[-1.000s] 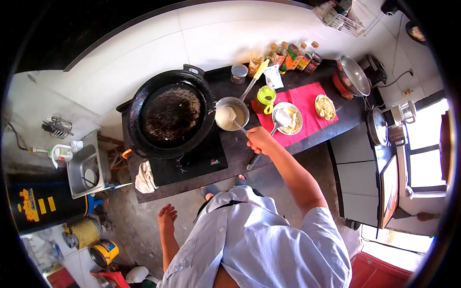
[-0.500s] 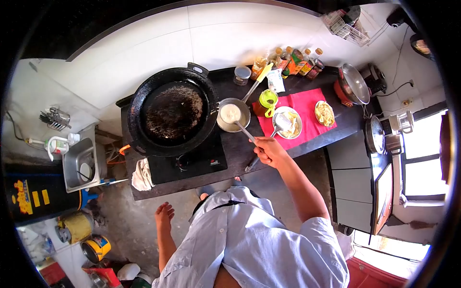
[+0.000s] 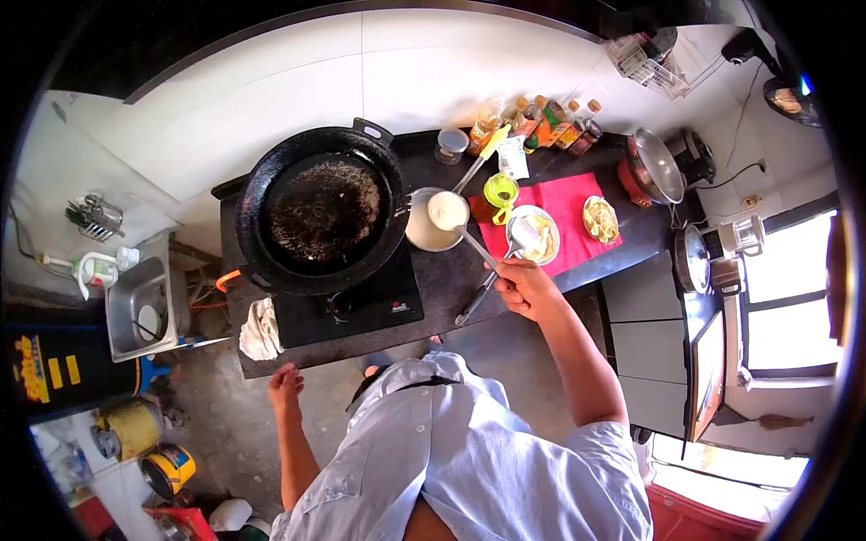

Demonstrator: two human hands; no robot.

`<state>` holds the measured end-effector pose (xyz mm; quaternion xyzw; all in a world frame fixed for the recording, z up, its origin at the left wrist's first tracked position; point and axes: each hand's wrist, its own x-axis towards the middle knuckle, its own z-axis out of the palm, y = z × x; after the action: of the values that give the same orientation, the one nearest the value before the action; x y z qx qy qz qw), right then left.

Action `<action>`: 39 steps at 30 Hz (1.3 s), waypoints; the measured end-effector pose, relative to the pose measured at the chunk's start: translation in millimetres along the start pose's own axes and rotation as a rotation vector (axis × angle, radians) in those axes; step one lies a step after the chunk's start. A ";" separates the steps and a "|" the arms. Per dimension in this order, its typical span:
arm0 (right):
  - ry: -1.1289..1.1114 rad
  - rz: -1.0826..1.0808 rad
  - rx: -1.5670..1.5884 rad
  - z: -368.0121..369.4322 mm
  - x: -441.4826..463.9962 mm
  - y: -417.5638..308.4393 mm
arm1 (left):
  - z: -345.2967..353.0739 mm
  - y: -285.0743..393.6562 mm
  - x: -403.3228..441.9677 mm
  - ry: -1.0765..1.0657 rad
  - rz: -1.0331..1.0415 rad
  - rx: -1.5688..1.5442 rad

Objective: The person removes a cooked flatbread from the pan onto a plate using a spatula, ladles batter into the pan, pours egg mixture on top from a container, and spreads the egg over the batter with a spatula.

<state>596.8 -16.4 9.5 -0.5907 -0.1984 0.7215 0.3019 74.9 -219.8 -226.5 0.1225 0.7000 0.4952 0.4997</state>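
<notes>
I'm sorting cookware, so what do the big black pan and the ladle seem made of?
The black pan looks like rough iron, possibly coated: its dark floor is blotched brown. The ladle is probably smooth steel, judging by its grey sheen.

No lettering is legible (the red-and-white mark (image 3: 400, 307) on the black cooktop (image 3: 372, 321) is too small).

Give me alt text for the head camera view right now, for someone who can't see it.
A person's right hand holds a ladle of pale liquid over a saucepan on a dark counter, beside a large black pan. A red cloth bearing a bowl lies to the right; the left hand hangs empty.
</notes>
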 end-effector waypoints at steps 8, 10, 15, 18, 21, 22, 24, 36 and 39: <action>0.039 -0.028 0.011 5.5 -20.2 -14.9 | 4.2 33.4 47.6 0.361 0.675 0.612; 0.052 -0.023 0.008 8.0 -22.5 -18.0 | 14.1 52.7 44.6 0.384 0.714 0.697; 0.041 -0.022 0.018 14.4 -31.9 -24.7 | 20.3 60.0 60.0 0.402 0.897 0.859; 0.027 -0.023 0.018 16.7 -36.5 -29.4 | 18.9 50.9 75.6 0.403 0.914 0.930; 0.010 -0.030 0.018 17.9 -40.5 -33.1 | 16.4 45.2 84.3 0.418 0.959 1.016; 0.001 -0.028 0.020 19.2 -42.5 -35.0 | 15.8 45.8 85.3 0.410 0.967 1.023; -0.005 -0.027 0.027 20.9 -45.9 -38.2 | 17.1 49.3 83.9 0.412 0.988 1.025; 0.022 -0.067 -0.092 68.9 -81.5 -70.4 | 31.6 61.3 94.6 0.513 0.889 1.001; -0.018 -0.069 -0.147 88.0 -86.6 -75.5 | 25.2 53.5 106.7 0.501 0.858 0.944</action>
<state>536.8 -12.4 141.2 -0.5975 -0.2739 0.6995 0.2805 28.1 -108.6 -244.8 0.4756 0.8248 0.3046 -0.0246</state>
